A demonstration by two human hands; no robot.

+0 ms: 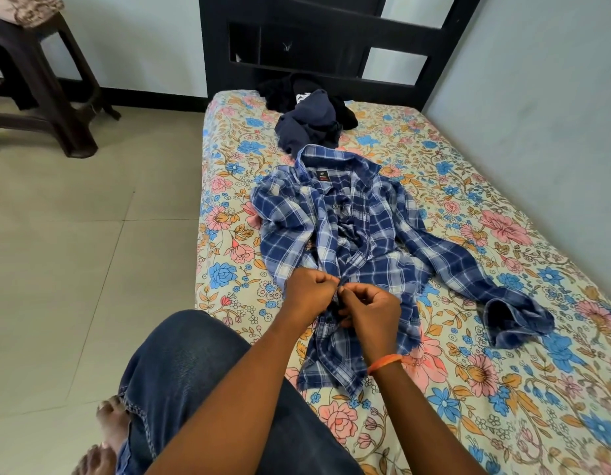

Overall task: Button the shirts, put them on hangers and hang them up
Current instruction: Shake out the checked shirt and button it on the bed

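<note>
A blue and white checked shirt (348, 241) lies spread face up on the floral bed (468, 389), collar toward the headboard, one sleeve stretched out to the right. My left hand (309, 286) and my right hand (372, 305) meet over the lower front placket. Both pinch the shirt's front edges between curled fingers and thumbs. The button itself is hidden between my fingers. The upper part of the front gapes open and is rumpled.
A pile of dark navy and black clothes (310, 114) sits near the black headboard (324, 39). A dark plastic stool (40, 84) stands on the tiled floor at the left. The wall runs along the bed's right side. My knee in jeans (194, 382) is at the bed's near edge.
</note>
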